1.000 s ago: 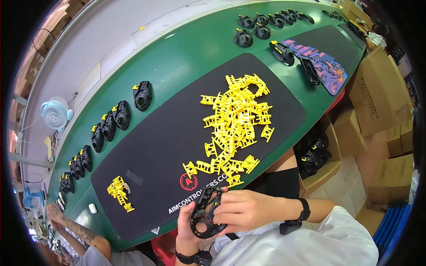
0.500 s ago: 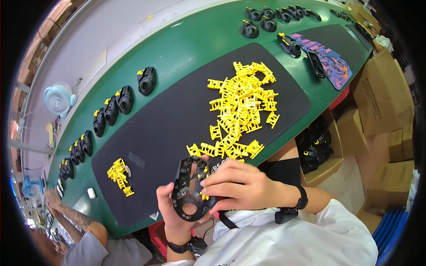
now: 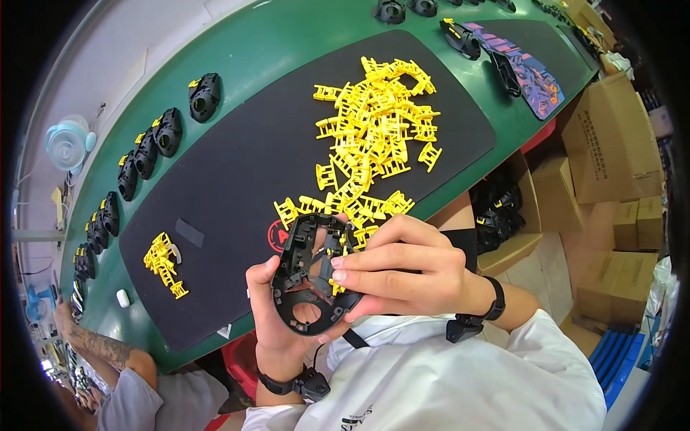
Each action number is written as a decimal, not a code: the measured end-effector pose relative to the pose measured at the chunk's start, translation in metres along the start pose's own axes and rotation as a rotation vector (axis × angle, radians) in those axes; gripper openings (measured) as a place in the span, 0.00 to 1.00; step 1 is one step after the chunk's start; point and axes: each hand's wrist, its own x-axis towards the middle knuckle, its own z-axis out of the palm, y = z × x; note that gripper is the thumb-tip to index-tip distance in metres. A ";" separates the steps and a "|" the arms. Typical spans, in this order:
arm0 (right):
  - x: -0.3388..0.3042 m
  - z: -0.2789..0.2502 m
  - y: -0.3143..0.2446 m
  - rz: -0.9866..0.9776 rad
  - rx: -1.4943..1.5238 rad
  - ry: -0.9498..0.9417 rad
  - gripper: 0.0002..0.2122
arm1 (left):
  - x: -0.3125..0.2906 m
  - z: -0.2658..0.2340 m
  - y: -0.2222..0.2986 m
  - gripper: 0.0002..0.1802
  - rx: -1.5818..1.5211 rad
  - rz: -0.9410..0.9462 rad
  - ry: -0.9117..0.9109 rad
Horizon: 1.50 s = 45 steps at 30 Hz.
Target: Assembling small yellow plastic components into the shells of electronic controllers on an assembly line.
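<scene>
My left hand (image 3: 277, 327) grips a black plastic shell (image 3: 290, 280), which looks like a computer mouse housing with its hollow, ribbed inside facing up and a round hole near its lower end. Fingers of my right hand (image 3: 402, 273) are pinched on a small yellow plastic part (image 3: 336, 287) at the shell's right inner side. My fingertips partly cover that part. Just beyond the shell, a large pile of yellow ladder-shaped plastic parts (image 3: 374, 136) is spread over the black mat (image 3: 244, 151).
A smaller cluster of yellow parts (image 3: 164, 266) lies at the mat's left. Black shells with yellow parts (image 3: 167, 132) line the green table (image 3: 251, 43). On the right stand an open carton (image 3: 528, 244) of black shells and stacked boxes (image 3: 625, 280). A co-worker's arm (image 3: 108, 348) rests at lower left.
The whole view has shifted, so the table and piles sit higher and further left. Both hands keep hold of the shell and yellow part, with little change in grip.
</scene>
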 end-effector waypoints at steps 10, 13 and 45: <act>-0.003 -0.003 0.011 -0.002 0.066 -0.044 0.21 | 0.004 -0.005 -0.001 0.38 0.088 0.109 0.027; -0.002 -0.004 0.009 -0.013 0.064 -0.069 0.20 | 0.006 -0.005 0.000 0.38 -0.026 0.070 -0.028; 0.040 0.069 0.076 0.084 -0.431 -0.543 0.15 | 0.102 0.056 0.169 0.42 2.077 0.806 0.416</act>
